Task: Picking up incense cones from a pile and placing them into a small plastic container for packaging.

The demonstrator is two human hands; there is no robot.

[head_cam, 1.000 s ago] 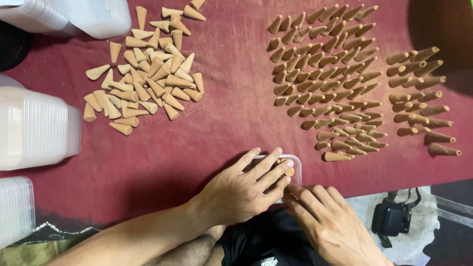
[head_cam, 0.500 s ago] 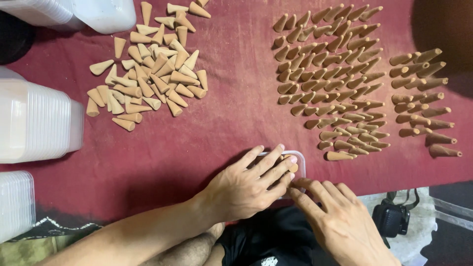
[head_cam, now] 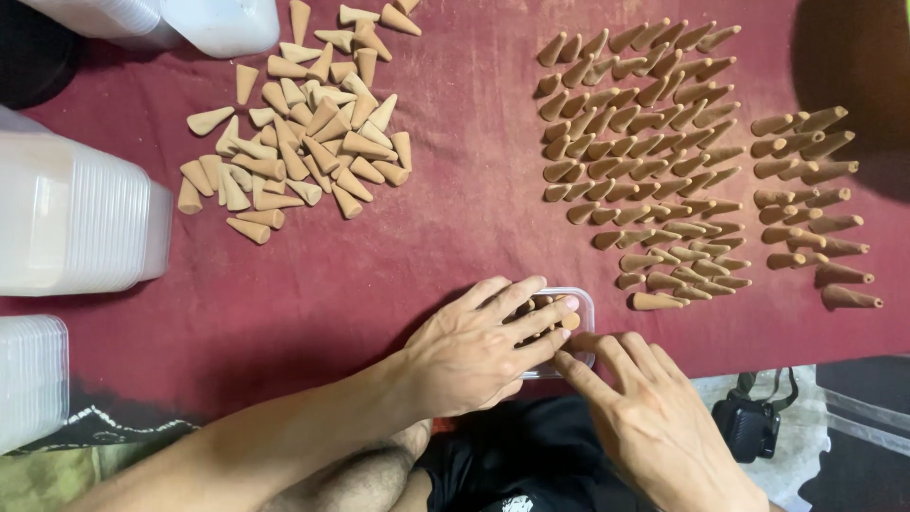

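Head view: at the near edge of the red cloth (head_cam: 417, 237) sits a small clear plastic box (head_cam: 580, 305) with brown cones inside. The left hand (head_cam: 474, 351) lies flat over it, fingers spread and pressing down; the right hand (head_cam: 654, 417) has its fingers extended at the box's near right corner, gripping nothing. The box looks light, thin and flexible, best held by its rim. Farther off stand rows of darker cones (head_cam: 645, 152), brittle-looking, and far left a loose pile of paler cones (head_cam: 303, 123).

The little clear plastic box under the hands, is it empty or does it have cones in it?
It has cones in it: brown cones show inside the small clear plastic box, between the left hand fingers.
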